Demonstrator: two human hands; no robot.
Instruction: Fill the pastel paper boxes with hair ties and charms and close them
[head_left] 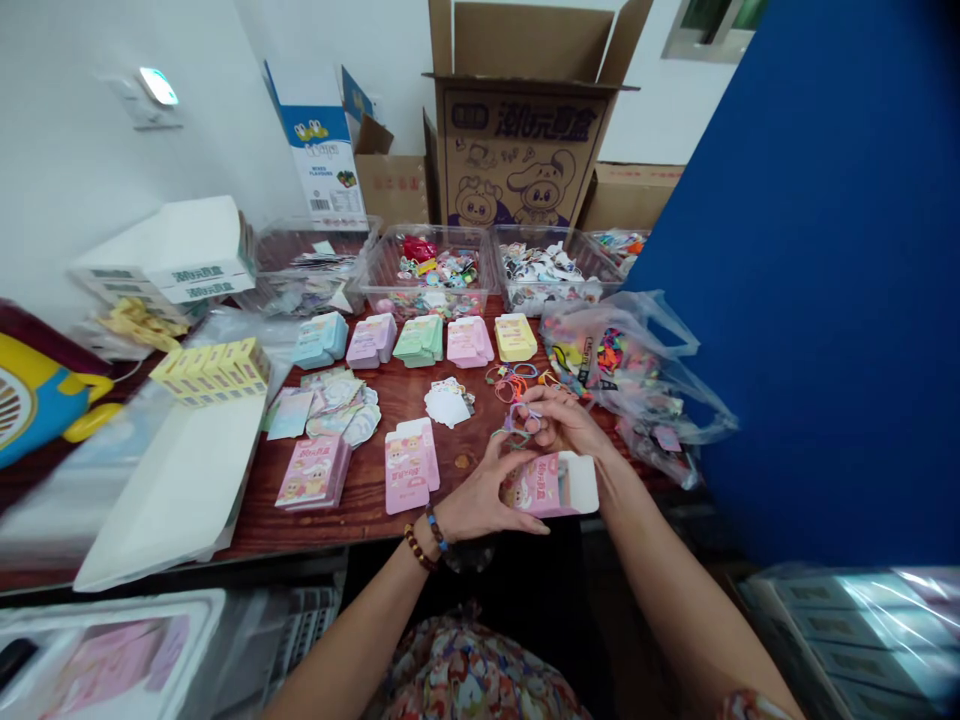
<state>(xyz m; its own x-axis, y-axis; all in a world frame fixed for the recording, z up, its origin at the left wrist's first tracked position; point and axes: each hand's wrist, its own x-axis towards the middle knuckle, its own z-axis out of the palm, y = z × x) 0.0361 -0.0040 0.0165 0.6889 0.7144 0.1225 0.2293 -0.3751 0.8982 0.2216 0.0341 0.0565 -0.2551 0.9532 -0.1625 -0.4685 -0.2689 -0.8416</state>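
Note:
Over the table's front edge, my left hand (487,497) grips a small pink printed carton (541,484) whose white flap stands open to the right. Just above the carton, my right hand (564,418) pinches a thin lavender elastic band (517,418), close to the left fingertips. More colourful elastic bands (512,380) lie on the wood behind my right hand. A flat, unfolded-looking pink carton (411,468) rests left of my hands, beside a stack of pink cartons (313,470). White die-cut cards (449,402) sit in a small pile farther back.
Stacks of blue (320,340), purple (372,340), green, pink and yellow cartons form a row. Behind them stand clear bins (427,300) of small items and a large cardboard box (517,150). A plastic bag (600,350) lies right, near a blue panel (825,300).

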